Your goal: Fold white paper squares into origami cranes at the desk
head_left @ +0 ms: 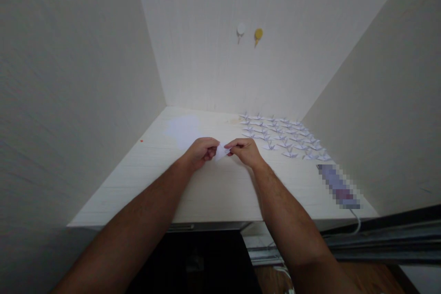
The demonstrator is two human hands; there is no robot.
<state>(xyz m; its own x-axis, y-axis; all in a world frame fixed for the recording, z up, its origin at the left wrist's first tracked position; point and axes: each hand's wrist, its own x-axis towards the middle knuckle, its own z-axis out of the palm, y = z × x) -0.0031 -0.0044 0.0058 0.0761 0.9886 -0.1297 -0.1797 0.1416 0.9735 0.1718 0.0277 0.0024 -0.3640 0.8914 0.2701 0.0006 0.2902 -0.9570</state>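
Note:
Both my hands meet over the middle of a pale wooden desk. My left hand and my right hand each pinch one side of a small folded piece of white paper, fingers curled shut on it. The paper sits just above the desk surface between the two hands. A loose stack of flat white paper sheets lies just beyond my left hand. To the right and behind my right hand stand several finished paper cranes in rows.
Walls close the desk in on the left, back and right. Two round hooks, one white and one yellow, hang on the back wall. A blurred flat object with a white cable lies at the desk's right front.

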